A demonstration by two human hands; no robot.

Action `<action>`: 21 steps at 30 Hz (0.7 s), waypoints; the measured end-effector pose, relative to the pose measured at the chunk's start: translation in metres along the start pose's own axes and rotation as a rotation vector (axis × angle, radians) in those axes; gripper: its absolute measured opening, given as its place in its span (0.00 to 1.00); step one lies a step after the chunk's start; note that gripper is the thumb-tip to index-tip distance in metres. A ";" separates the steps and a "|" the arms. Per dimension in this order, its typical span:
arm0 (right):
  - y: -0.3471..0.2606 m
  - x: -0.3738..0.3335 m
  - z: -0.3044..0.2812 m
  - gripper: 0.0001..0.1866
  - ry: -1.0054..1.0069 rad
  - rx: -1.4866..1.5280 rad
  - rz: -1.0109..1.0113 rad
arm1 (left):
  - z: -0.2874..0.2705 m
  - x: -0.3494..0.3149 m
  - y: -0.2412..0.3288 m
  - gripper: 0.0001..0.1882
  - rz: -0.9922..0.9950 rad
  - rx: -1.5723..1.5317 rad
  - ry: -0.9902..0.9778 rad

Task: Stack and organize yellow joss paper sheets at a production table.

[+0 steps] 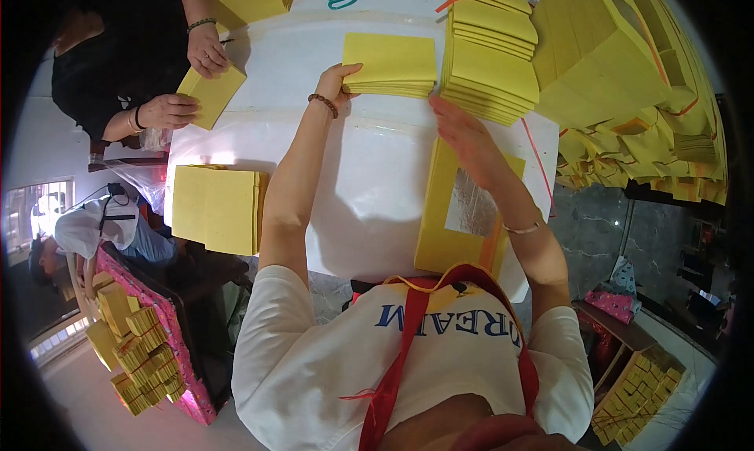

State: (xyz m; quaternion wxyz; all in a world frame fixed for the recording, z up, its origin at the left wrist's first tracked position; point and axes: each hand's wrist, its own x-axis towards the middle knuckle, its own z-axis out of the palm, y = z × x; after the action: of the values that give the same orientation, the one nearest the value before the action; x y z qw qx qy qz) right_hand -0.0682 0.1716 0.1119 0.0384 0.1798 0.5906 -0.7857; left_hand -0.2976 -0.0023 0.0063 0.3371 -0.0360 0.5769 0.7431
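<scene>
Gripping a flat stack of yellow rectangular paper [389, 62] by its left end, your left hand [336, 81] holds its long axis left-to-right over the white table [353, 208]; your empty right hand [465, 133], fingers extended, is by its lower-right corner, contact unclear.

bright window [22, 206] at left, grey veined floor [585, 225] at right, white table [363, 184] between

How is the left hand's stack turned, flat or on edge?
Flat: the stack in the left hand shows its broad face upward, layers along one side.
</scene>
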 end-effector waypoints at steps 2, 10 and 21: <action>0.006 -0.022 -0.027 0.24 -0.080 -0.036 -0.061 | 0.006 -0.001 0.001 0.14 -0.017 0.073 0.031; 0.054 -0.108 -0.101 0.17 0.511 -0.085 -0.202 | 0.027 -0.015 0.024 0.17 -0.110 0.398 0.257; 0.090 -0.160 -0.093 0.14 0.594 -0.189 -0.299 | -0.010 -0.013 0.042 0.26 0.358 0.265 0.646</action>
State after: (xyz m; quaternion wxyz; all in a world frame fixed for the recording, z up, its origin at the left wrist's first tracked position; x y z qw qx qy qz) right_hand 0.1280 0.2080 0.0597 -0.2341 0.3078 0.6660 -0.6379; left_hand -0.3141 -0.0213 0.0439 0.0050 -0.1227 0.7415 0.6596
